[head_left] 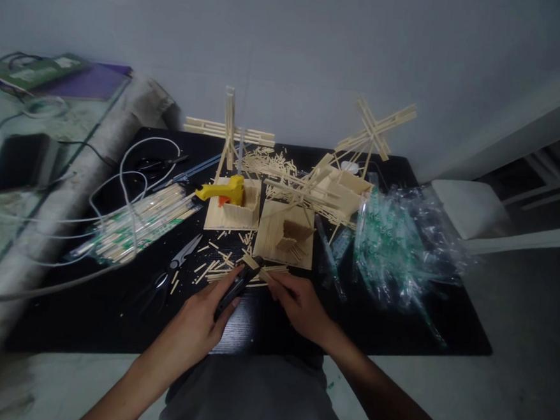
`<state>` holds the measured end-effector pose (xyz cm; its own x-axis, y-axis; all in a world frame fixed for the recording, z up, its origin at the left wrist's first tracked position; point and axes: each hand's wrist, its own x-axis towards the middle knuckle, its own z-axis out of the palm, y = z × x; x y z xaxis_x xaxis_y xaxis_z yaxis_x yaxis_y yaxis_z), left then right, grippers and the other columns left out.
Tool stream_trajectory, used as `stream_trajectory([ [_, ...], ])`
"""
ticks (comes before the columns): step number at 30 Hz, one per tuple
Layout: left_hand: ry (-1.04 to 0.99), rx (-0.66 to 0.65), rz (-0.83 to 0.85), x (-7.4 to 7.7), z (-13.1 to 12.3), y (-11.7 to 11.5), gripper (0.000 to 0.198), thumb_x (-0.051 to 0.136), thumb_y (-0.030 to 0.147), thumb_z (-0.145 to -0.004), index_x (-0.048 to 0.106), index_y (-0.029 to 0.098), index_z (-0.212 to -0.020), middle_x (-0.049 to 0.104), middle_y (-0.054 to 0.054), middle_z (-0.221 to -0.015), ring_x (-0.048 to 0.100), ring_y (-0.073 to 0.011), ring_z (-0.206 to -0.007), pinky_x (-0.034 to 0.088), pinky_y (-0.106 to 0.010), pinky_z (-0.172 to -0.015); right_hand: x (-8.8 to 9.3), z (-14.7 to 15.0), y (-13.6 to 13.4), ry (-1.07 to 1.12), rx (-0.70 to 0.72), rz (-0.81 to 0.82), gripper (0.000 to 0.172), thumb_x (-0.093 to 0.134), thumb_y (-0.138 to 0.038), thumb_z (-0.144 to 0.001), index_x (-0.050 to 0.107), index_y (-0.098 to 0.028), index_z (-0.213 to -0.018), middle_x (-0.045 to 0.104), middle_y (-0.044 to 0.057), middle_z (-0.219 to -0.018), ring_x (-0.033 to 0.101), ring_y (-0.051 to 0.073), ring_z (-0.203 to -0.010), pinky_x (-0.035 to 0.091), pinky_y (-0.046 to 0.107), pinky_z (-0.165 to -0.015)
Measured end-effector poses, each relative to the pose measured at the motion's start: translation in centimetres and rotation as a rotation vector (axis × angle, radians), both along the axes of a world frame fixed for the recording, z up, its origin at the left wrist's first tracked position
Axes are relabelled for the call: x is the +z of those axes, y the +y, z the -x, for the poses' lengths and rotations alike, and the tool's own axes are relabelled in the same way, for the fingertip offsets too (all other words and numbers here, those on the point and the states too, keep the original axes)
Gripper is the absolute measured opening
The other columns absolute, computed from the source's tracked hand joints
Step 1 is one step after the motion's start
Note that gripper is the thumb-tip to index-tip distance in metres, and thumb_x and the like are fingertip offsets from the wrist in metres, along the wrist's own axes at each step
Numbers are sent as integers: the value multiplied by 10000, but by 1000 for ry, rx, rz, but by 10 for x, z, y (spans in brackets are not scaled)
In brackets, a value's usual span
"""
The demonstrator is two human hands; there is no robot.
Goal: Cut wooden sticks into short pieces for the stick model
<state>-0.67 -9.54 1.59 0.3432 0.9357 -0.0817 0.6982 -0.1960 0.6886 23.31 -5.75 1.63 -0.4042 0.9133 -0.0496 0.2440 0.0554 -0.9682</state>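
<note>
My left hand (210,311) is closed around black-handled pliers (235,290), whose head points away from me to the right. Opposite it, my right hand (299,304) pinches short wooden sticks (270,274) close to the pliers' jaws. Whether the jaws touch the sticks is too blurred to tell. Loose cut sticks (213,270) lie just beyond my left hand. A square wooden base (269,225) with a low stick-built wall (297,233) is directly ahead of both hands. On a second base (215,215), a yellow glue gun (221,190) rests against a similar wall.
Scissors (181,254) lie on the black table (348,330), left of my hands. Packaged sticks (140,222) and a white cable (119,183) are farther left. Crossed-stick windmill blades (229,129) rise at the back. Crumpled clear-green plastic wrappers (393,237) cover the right side.
</note>
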Motion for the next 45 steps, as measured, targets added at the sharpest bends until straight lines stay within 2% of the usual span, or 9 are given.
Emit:
stream_trajectory([
  [8, 13, -4, 0, -8, 2, -2, 656, 489, 195, -1006, 313, 262, -1634, 611, -82, -1515, 619, -244, -1354, 523, -400, -1134, -7, 1, -2, 10, -10, 7, 448, 467, -478, -1070, 659, -181, -794, 590, -1, -717, 534, 150, -682, 424, 275, -702],
  [15, -4, 11, 8, -8, 2, 1, 578, 468, 289, -1042, 360, 272, -1610, 580, -78, -1547, 588, -242, -1389, 469, -427, -1181, -4, 1, -1, 15, 0, 15, 442, 459, -501, -1071, 699, -179, -887, 610, 6, -748, 543, 158, -698, 437, 284, -706],
  [18, -17, 14, 28, -9, 4, 1, 618, 487, 240, -1010, 358, 276, -1613, 575, -67, -1552, 576, -243, -1399, 476, -417, -1176, -2, 1, 0, 10, 9, 24, 431, 464, -489, -1072, 684, -184, -862, 599, 1, -731, 541, 156, -693, 431, 281, -698],
  [22, -7, 32, 56, -11, 5, -1, 674, 496, 165, -955, 373, 298, -1604, 635, -58, -1491, 644, -253, -1325, 530, -435, -1124, -1, 0, 1, -19, 35, 24, 410, 465, -447, -1076, 646, -192, -812, 603, 1, -742, 559, 155, -710, 423, 275, -703],
  [26, 9, 19, 15, -9, 1, -2, 654, 507, 198, -975, 372, 315, -1604, 608, -61, -1521, 634, -259, -1341, 517, -460, -1138, 2, 2, 4, -32, 31, 27, 286, 525, -415, -1051, 664, -181, -963, 638, 9, -825, 569, 157, -749, 423, 270, -712],
  [32, 14, 25, -43, -3, -6, -2, 577, 494, 289, -1027, 398, 303, -1596, 562, -75, -1563, 573, -260, -1407, 491, -455, -1168, 6, 10, 5, -84, 0, -36, 321, 587, -410, -1005, 544, -195, -770, 513, -34, -693, 474, 131, -646, 356, 258, -630],
  [39, 1, 60, -45, -1, -8, -4, 548, 484, 313, -1044, 405, 296, -1586, 579, -87, -1536, 582, -264, -1395, 500, -445, -1157, -3, 18, 1, -113, -99, -154, 363, 565, -401, -1021, 497, -214, -717, 542, -30, -658, 500, 129, -601, 365, 257, -620],
  [43, -8, 75, -72, 0, -9, -5, 595, 492, 264, -1032, 355, 311, -1610, 597, -88, -1502, 595, -267, -1372, 511, -447, -1139, -5, 21, -2, -230, -202, -150, 475, 683, -506, -934, 457, -222, -627, 520, -34, -575, 478, 123, -545, 313, 260, -564],
  [45, -9, 73, -74, 2, -8, -4, 608, 494, 264, -1030, 343, 313, -1617, 619, -96, -1467, 619, -275, -1340, 528, -453, -1116, -2, 22, -3, -283, -228, -139, 504, 709, -571, -897, 487, -219, -612, 534, -26, -556, 488, 127, -531, 309, 262, -557],
])
